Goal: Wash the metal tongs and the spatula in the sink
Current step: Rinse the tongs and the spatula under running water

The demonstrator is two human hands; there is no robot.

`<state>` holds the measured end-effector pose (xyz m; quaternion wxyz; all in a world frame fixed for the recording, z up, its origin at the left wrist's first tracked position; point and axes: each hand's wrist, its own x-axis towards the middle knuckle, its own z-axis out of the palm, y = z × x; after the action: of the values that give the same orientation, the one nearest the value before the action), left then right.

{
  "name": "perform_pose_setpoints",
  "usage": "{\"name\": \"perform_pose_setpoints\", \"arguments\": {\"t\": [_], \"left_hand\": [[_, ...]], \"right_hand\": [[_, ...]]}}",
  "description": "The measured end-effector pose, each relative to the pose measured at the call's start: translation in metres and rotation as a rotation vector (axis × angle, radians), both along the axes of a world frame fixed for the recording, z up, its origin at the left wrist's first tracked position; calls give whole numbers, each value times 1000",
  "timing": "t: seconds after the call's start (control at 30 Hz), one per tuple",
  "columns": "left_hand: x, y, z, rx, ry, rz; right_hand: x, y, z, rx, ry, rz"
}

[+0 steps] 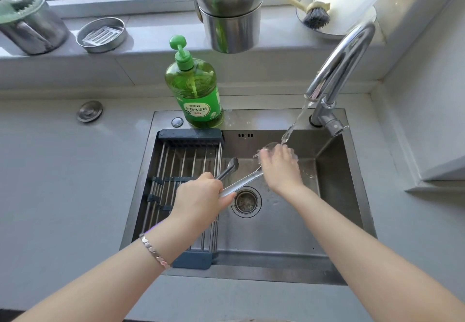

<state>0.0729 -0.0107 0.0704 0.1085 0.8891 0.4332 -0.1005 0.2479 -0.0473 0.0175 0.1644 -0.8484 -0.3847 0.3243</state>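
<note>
Metal tongs (242, 183) are spread open over the steel sink (276, 233). My left hand (201, 195) grips their hinge end above the drain. One arm of the tongs points up and away towards the sink's back wall. The other arm runs right to my right hand (279, 165), whose fingers curl over its tip. Water (297, 120) from the faucet (339, 65) falls onto that tip and onto my right fingers, splashing around them.
A roll-up drying rack (186, 160) covers the sink's left part. A green dish soap bottle (195, 90) stands on the back rim. The drain strainer (246, 202) sits mid-basin. Stacked steel pots (229, 14), a dish brush (315, 17) and tins line the windowsill.
</note>
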Motion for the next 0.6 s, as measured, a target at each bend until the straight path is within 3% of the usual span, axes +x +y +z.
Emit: {"name": "perform_pose_setpoints", "arguments": {"t": [0.1,0.27,0.37,0.47,0.6], "left_hand": [[2,-4,-3,-27,-52,58],[16,-15,-4,-60,-133,120],[27,-22,-6,-129,-225,226],[42,-29,-6,-169,-302,271],[54,-30,-6,-216,-481,283]], "right_hand": [[-3,1,-1,69,-11,-6],[-1,8,8,365,280,-895],[-11,15,27,570,607,-1170],[-26,21,47,820,881,-1136],[-34,17,56,881,775,-927]]}}
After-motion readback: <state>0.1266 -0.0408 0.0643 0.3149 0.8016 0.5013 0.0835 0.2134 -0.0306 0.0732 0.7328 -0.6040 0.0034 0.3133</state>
